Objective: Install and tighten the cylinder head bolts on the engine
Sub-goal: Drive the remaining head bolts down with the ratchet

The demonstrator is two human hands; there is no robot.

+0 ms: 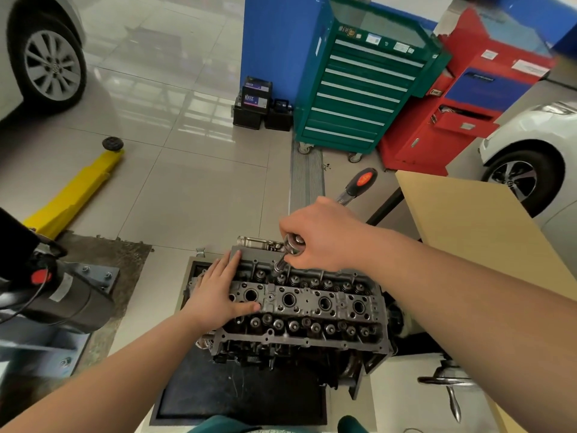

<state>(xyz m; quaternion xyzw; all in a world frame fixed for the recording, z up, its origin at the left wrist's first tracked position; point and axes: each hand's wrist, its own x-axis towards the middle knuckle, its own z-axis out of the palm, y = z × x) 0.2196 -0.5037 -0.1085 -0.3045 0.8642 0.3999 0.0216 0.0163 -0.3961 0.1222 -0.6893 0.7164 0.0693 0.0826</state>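
While the left hand point(218, 292) lies flat, fingers straight, on the near-left end of the cylinder head point(312, 304), the right hand point(321, 235) curls around the head of a ratchet wrench point(356, 185), gripping it just above the socket. The wrench's black and orange handle sticks out past the back of that hand, away from the person. Directly below the right hand's fingers, the extension and socket point(278, 266) drop onto a point in the far row of the cylinder head, close to the left hand's fingertips; the bolt under the socket is hidden, so I cannot tell how deep it sits.

The engine point(299, 348) stands on a stand below both hands, with the cylinder head already seated on top. That much looks done. The work seems to be at the tightening stage, on a bolt toward the far-left end. Whether the other bolts are in place is hard to read: the holes and round parts to the right of both hands are too small to sort into bolts and valve gear. My guess is that most of the tightening sequence is still to come, and a final torque pass probably remains.
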